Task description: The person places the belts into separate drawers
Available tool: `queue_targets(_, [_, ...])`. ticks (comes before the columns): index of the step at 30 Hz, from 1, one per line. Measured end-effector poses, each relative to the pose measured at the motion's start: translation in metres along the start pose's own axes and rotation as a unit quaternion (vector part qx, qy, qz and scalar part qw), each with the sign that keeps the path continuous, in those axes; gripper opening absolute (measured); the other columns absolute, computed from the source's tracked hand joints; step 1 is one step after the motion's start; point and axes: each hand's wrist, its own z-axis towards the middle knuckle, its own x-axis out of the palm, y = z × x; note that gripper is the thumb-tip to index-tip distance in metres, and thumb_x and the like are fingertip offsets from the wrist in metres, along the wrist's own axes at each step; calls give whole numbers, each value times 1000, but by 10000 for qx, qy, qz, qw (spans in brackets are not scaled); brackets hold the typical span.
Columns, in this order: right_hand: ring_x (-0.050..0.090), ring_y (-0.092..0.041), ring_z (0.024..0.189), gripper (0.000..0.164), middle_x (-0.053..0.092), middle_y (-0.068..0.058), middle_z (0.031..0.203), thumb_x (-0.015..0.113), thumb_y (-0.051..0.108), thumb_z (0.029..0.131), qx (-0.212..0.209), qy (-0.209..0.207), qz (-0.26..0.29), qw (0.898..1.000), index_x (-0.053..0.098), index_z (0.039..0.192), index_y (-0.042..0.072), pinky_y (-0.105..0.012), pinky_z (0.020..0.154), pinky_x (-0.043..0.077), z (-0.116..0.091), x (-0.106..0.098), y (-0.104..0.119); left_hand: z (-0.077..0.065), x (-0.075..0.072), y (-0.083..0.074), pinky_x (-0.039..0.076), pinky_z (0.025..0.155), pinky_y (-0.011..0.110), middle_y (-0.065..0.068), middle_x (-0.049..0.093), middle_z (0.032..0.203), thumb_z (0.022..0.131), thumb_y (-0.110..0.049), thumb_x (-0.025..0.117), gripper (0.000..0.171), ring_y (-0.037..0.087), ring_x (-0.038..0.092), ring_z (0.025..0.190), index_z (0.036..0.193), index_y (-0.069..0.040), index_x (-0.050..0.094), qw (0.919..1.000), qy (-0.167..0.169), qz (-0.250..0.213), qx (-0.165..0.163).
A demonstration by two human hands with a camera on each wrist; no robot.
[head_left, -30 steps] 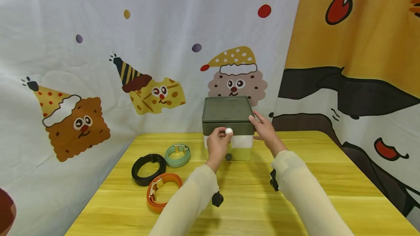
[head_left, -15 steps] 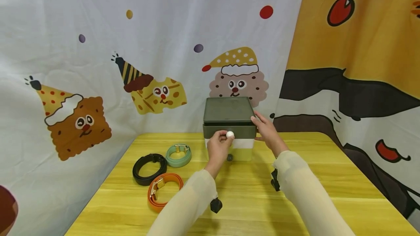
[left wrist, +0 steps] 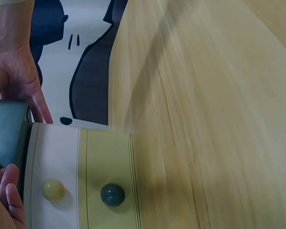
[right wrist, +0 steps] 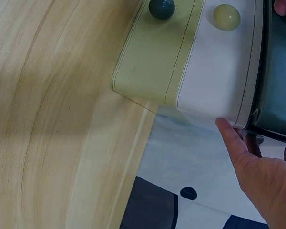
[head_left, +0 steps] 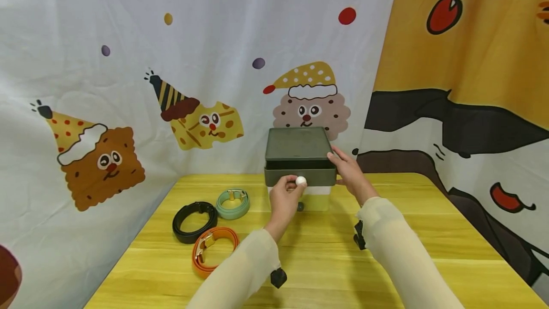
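Note:
A small drawer cabinet with a dark green top point(head_left: 298, 142) stands at the back of the table. Its dark green top drawer point(head_left: 276, 177) is partly out, showing a dark gap under the top. My left hand point(head_left: 283, 201) pinches the white round knob point(head_left: 301, 180) on that drawer. Against the cabinet's right side rests my right hand point(head_left: 351, 175), fingers extended near the upper front corner. Below, in the left wrist view, are a white drawer with a yellowish knob point(left wrist: 53, 190) and a pale green one with a dark knob point(left wrist: 113, 194), both closed.
Three coiled belts lie left of the cabinet: a mint green belt point(head_left: 233, 213), a black belt point(head_left: 184, 237) and an orange belt point(head_left: 200, 265). Behind the wooden table point(head_left: 326, 271) hangs a printed cartoon curtain point(head_left: 227, 27), close to the cabinet's back.
My left hand has drawn the top drawer outward by its knob, and the dark gap beneath the cabinet's top has widened. My right hand has stayed at the cabinet's side.

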Motion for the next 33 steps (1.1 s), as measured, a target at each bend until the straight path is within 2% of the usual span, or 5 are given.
queue_targets(12, [8, -36, 149, 62, 2, -2, 166, 46, 47, 104, 55, -23, -186, 9998, 18, 158, 38, -66, 109, 25, 1, -3, -1, -11, -4, 1, 54, 64, 25, 3, 70, 83, 86, -14, 79, 23, 12, 63, 72, 105, -6, 68, 9999, 111, -83, 56])
queue_targets(23, [5, -36, 150, 63, 0, -1, 166, 47, 47, 103, 81, 76, -92, 9999, 18, 158, 38, -66, 109, 25, 3, -6, -1, -17, -7, -4, 54, 61, 25, 3, 70, 83, 85, -12, 79, 24, 11, 63, 70, 104, -5, 68, 9998, 130, -170, 55])
queue_targets(33, [4, -38, 149, 63, 1, 0, 166, 47, 47, 104, 54, 188, -11, 9998, 17, 158, 38, -64, 109, 27, 2, -8, -1, -26, -12, -4, 55, 64, 29, 3, 71, 87, 87, -17, 78, 24, 14, 65, 74, 106, -8, 67, 9990, 386, -226, -56])
